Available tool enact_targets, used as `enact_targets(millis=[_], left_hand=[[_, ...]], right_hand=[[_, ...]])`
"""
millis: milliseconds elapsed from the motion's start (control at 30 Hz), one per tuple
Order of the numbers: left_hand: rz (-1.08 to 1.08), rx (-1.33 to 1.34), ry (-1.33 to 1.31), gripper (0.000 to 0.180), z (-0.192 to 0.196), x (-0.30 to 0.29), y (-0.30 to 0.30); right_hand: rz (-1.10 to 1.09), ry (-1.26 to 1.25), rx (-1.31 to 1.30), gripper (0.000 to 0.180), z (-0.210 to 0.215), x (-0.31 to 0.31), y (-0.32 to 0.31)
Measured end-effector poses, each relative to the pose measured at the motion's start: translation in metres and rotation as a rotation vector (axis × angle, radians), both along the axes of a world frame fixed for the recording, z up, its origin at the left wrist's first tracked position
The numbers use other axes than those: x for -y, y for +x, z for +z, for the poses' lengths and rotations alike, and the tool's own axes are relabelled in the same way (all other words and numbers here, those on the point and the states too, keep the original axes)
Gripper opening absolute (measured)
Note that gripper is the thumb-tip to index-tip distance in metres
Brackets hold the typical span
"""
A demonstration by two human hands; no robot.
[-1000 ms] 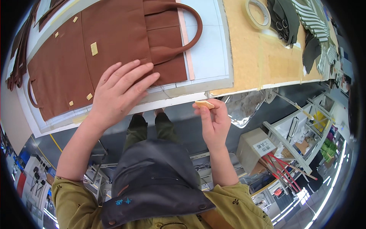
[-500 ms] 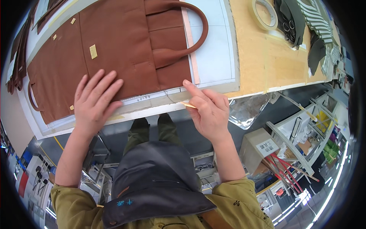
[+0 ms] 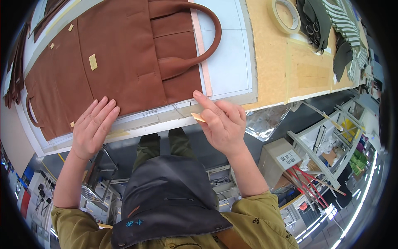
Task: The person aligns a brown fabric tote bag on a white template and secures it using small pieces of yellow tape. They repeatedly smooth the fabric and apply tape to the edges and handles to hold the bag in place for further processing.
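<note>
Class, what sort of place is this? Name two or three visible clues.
Probably a bag-making workshop: a handled brown, leather-like bag piece lies on a worktable, with a roll of tape and scissors on the same surface.

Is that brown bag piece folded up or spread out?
Spread out: the brown bag piece lies flat, with a looped handle showing at each end.

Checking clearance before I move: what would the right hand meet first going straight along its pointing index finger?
Likely the flat brown leather bag, near its lower right corner; the index fingertip looks right at its edge, though one view leaves contact unclear.
</note>
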State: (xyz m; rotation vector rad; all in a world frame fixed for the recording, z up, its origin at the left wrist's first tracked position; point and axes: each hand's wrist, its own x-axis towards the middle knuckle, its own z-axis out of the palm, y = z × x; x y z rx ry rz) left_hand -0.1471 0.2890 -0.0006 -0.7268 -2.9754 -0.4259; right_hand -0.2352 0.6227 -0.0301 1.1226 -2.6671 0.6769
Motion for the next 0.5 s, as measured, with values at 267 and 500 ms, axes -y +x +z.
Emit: enact_targets(millis=[267,500], left_hand=[[0.014,0.003,0.022,0.035,0.002,-0.011,0.001],[0.018,-0.006,0.029,0.034,-0.002,-0.012,0.002]], right_hand=[[-0.036,0.030,-0.072,0.017,-0.005,-0.003,-0.001],[-0.057,0.048,-0.097,0.016,-0.008,-0.003,0.001]])
